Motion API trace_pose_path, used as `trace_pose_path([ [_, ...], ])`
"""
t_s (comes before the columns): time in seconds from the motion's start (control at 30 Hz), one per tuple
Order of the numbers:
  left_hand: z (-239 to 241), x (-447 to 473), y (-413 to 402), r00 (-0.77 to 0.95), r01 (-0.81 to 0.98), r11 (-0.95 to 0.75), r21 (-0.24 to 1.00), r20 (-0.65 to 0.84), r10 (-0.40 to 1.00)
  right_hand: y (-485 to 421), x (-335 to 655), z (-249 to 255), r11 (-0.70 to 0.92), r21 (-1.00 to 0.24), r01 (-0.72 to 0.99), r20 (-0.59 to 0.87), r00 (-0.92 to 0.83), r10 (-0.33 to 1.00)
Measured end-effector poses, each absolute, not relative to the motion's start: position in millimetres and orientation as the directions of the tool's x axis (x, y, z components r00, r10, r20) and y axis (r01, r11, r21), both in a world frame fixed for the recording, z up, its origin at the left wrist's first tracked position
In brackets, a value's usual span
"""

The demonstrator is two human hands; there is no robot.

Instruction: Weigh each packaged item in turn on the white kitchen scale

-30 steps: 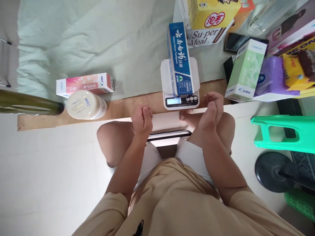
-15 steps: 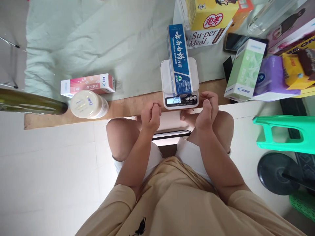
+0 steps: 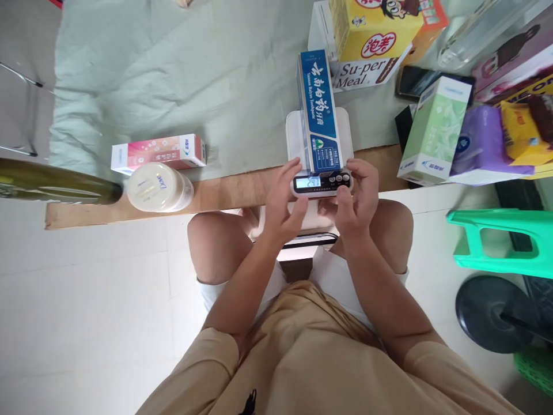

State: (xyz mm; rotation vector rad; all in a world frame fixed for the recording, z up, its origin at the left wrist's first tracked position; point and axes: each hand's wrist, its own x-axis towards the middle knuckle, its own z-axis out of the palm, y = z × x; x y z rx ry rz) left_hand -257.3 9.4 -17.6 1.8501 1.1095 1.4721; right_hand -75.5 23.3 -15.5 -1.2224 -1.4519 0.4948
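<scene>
A long blue toothpaste box [image 3: 319, 112] lies lengthwise on a white kitchen scale [image 3: 295, 135], its far end reaching past the platform. The scale's lit display shows digits that are hard to read. At the scale's front left corner is my left hand [image 3: 283, 202], open, with fingers stretched towards the platform and the thumb apart in front of the display. My right hand [image 3: 358, 199] is closed about the front right corner, its thumb over the front edge by the buttons and its fingers along the right side.
On the left of the table [image 3: 173, 75] are a pink box [image 3: 158, 153], a white-lidded jar [image 3: 151, 187] and a green bottle [image 3: 56, 181]. To the right stand a green box [image 3: 436, 129], a purple pack [image 3: 479, 141], a phone [image 3: 415, 83] and stacked boxes [image 3: 375, 34]. A green stool [image 3: 510, 239] is beside me.
Both hands have moved up to the scale's front corners. My left hand has opened from loosely curled fingers, and my right hand has come in onto the corner. The view has shifted slightly.
</scene>
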Motion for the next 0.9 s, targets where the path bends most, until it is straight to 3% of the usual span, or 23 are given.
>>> trace_pose_path([
  [0.1,-20,-243,8,0.155,0.182,-0.535,0.825,0.514,0.844,29,-89,-4,0.428,-0.804,0.413,0.516,0.126,0.847],
  [0.2,-22,-231,7,0.183,0.12,-0.511,0.851,0.487,0.854,33,-101,7,0.362,-0.838,0.407,0.437,0.105,0.893],
  [0.37,-17,-218,4,0.212,0.055,-0.535,0.843,0.514,0.831,31,-121,26,0.161,-0.91,0.381,0.282,0.287,0.916],
  [0.5,-10,-214,-3,0.195,0.058,-0.565,0.823,0.545,0.815,27,-132,33,0.137,-0.944,0.301,0.248,0.371,0.895],
  [0.7,-4,-227,-19,0.08,0.053,-0.626,0.778,0.622,0.779,24,-153,37,0.231,-0.957,0.174,0.271,0.263,0.926],
  [0.9,13,-252,-28,-0.197,-0.011,-0.61,0.793,0.596,0.778,44,-209,55,0.331,-0.942,0.048,0.334,0.109,0.936],
])
